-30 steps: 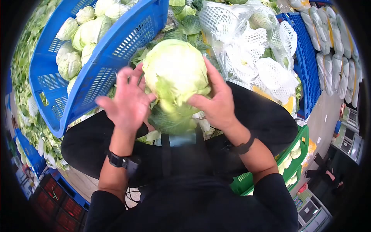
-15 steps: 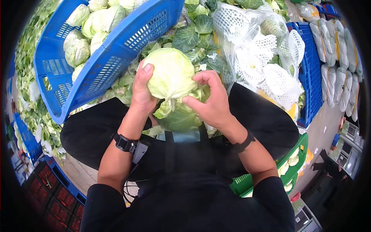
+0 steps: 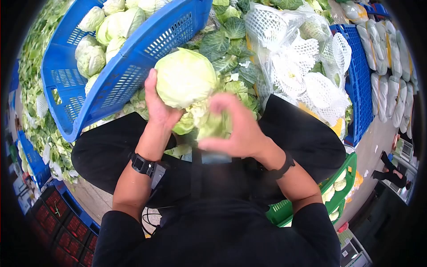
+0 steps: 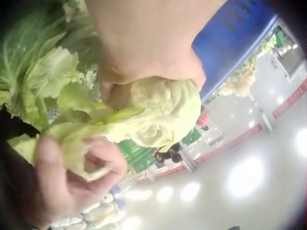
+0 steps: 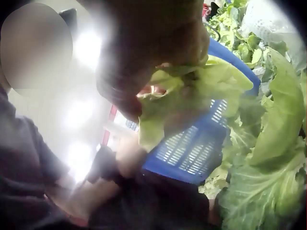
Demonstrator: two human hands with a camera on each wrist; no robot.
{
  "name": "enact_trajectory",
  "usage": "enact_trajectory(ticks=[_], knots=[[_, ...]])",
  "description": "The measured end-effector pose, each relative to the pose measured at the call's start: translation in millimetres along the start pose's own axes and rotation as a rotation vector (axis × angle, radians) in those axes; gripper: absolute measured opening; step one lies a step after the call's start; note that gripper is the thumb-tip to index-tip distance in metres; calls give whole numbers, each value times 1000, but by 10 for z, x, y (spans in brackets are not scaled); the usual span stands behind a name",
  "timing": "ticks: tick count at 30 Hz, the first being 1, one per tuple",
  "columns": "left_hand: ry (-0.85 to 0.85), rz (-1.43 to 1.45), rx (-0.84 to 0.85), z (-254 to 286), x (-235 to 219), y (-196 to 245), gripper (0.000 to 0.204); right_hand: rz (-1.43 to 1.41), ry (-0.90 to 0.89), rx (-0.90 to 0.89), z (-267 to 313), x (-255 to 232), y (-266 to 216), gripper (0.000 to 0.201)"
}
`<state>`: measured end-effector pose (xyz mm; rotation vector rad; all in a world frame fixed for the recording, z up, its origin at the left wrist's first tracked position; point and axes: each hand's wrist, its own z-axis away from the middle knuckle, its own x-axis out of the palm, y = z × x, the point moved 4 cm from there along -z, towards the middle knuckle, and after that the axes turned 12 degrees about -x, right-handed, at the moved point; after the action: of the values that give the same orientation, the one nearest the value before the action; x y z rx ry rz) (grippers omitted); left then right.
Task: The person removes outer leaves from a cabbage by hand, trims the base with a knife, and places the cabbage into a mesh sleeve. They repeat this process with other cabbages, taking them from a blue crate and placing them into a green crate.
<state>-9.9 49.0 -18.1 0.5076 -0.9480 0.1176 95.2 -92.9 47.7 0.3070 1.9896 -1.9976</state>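
Observation:
A pale green cabbage (image 3: 186, 78) is held up in front of the lap, its stem side with loose leaf bases turned toward the right hand. My left hand (image 3: 161, 104) grips it from the left, thumb up along its side; in the left wrist view the cabbage (image 4: 163, 112) sits beneath the palm. Blurred in the head view, my right hand (image 3: 242, 129) is close to the lower right of the cabbage. Its fingers curl round a pale cabbage leaf (image 4: 72, 139) that stretches toward the head. The right wrist view shows the same leaf (image 5: 153, 124) under the fingers.
A tilted blue crate (image 3: 129, 66) with several cabbages stands at the left. Loose leaves (image 3: 222, 44) lie ahead, beside white net-wrapped produce (image 3: 289, 66). A green crate (image 3: 340, 178) is at the right, near a blue crate (image 3: 358, 80).
The left hand has come to grip the cabbage from the left and moved it slightly left. The right hand has let go of the cabbage's side and now pulls a leaf downward.

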Motion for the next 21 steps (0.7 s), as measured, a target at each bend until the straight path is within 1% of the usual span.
enact_trajectory(ticks=[1, 2, 3, 5, 6, 7, 9, 10, 12, 13, 15, 16, 18, 19, 20, 21], knots=[[32, -139, 92, 19, 27, 21, 73, 81, 306, -70, -46, -154, -35, 54], [30, -133, 92, 21, 3, -7, 73, 164, 611, -141, -30, -289, -68, 67], [17, -185, 125, 20, -2, -19, 73, 170, 610, -140, -27, -288, -13, 67], [-2, -241, 148, 35, 12, -67, 74, 334, 573, -181, 2, -233, 83, 77], [20, -241, 119, 64, 59, -96, 72, 339, 618, -195, 17, -222, 51, 68], [48, -241, 93, 84, 71, -117, 71, 338, 615, -196, 17, -215, 77, 68], [69, -252, 71, 29, -10, -154, 68, 504, 631, -304, 50, -149, 80, 61], [79, -264, 50, -6, -57, -180, 66, 500, 632, -301, 55, -129, 86, 61], [86, -254, 45, -28, -134, -201, 63, 376, 632, -219, 36, -125, 93, 50], [91, -240, 44, -42, -162, -206, 61, 377, 633, -219, 23, -156, 48, 50], [100, -260, 66, -53, -193, -208, 59, 46, 521, 137, -12, -185, 123, 39], [109, -280, 84, -50, -200, -202, 58, 44, 519, 137, -10, -191, 132, 39], [123, -286, 81, -51, -200, -199, 57, 75, 426, 188, -4, -191, 187, 33], [135, -292, 80, -55, -198, -199, 56, 75, 425, 190, 17, -217, 220, 33], [137, -291, 80, -59, -207, -208, 56, 314, 361, 16, 16, -241, 172, 33], [167, -281, 39, -69, -233, -226, 55, 549, 290, -164, -8, -229, 90, 33]])
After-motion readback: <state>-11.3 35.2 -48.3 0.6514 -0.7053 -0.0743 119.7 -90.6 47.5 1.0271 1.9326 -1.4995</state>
